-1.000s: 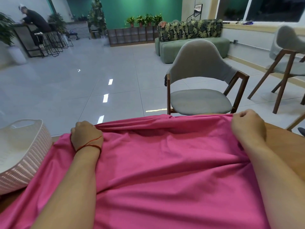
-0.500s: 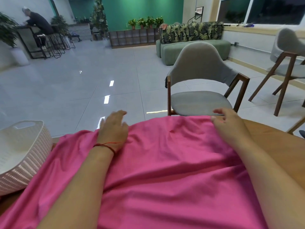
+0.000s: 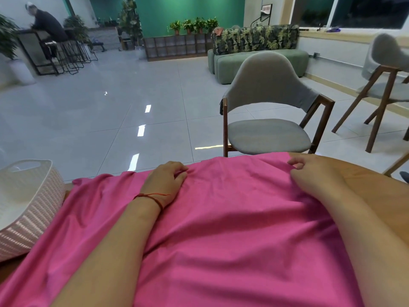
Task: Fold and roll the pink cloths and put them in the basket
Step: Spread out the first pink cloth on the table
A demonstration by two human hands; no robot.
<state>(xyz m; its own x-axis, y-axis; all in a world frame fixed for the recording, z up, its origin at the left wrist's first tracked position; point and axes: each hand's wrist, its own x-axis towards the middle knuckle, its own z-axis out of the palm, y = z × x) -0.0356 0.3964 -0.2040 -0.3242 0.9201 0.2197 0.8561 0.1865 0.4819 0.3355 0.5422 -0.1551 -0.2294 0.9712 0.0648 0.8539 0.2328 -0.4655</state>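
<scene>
A large pink cloth lies spread over the wooden table, its far edge along the table's far side. My left hand, with a red string at the wrist, sits on the cloth just short of that edge, fingers curled into the fabric and bunching small wrinkles. My right hand is at the far right corner of the cloth, its curled fingers pinching the edge. The white woven basket stands at the left, touching the cloth's left side; what I see of its inside holds nothing.
A grey chair with wooden legs stands just beyond the table's far edge, and a second chair is at the right. Farther off are tiled floor, a green sofa and a seated person.
One second ago both fists held the far edge wide apart. They then opened flat and moved inward. Now the fingers curl into the cloth again, closer together.
</scene>
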